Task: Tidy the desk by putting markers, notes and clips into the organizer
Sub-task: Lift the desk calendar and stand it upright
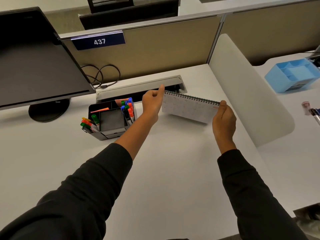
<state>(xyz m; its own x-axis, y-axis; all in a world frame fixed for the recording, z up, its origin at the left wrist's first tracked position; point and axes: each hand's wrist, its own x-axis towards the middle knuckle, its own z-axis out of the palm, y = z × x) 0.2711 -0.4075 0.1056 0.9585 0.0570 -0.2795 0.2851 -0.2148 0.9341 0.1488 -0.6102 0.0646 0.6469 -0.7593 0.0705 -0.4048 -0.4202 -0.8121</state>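
Observation:
A black desk organizer (110,132) stands on the white desk, left of centre. Several markers (90,124) with green, red and yellow caps fill its left slot, and more markers (128,110) with blue, green and orange caps stand in its right slot. Orange sticky notes (100,110) lie in the back compartment. My left hand (152,103) pinches the left end of a spiral-bound desk calendar (188,108). My right hand (224,116) grips the calendar's right end. The calendar is held just above the desk, right of the organizer.
A black monitor (34,66) on a round stand fills the left. A cable tray (140,87) runs behind the organizer, with a looped black cable (102,75). A white divider panel (242,87) closes the right side; beyond it sits a blue organizer (292,75).

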